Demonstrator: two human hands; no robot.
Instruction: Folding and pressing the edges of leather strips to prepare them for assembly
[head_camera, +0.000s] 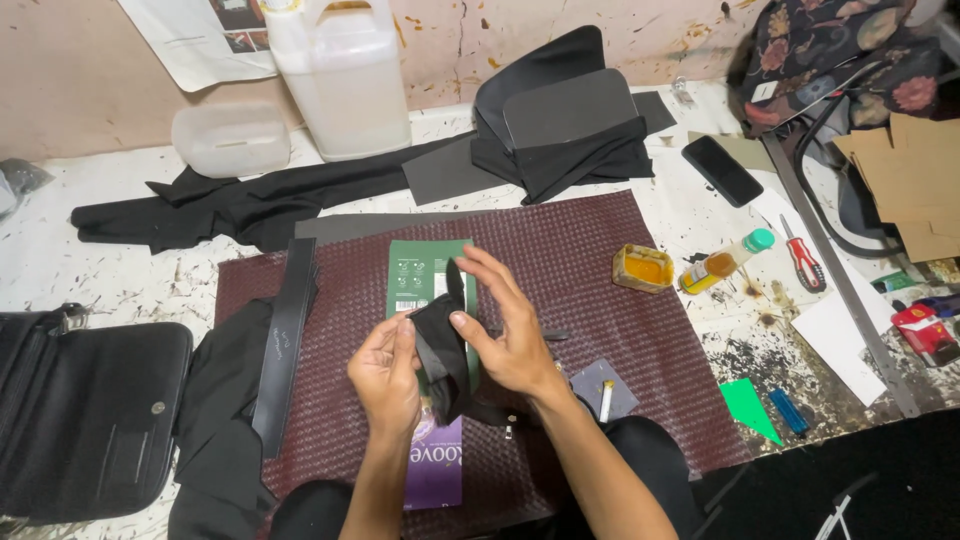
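Item: black piece (440, 345), mid-bench over the maroon mat (600, 260). My left hand (385, 375) pinches it; right hand (505, 335) fingers clasp its edge. Step: folding, I judge; next needs a firm crease.

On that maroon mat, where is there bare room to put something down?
Bare maroon mat lies between the green card and the yellow glue tin. The right bench edge, around the screwdriver and lighter, is crowded.

Your black piece (440, 350) hides the green carton (425, 275) middle; beside the carton, the black bag (85, 415) runs off-frame left.
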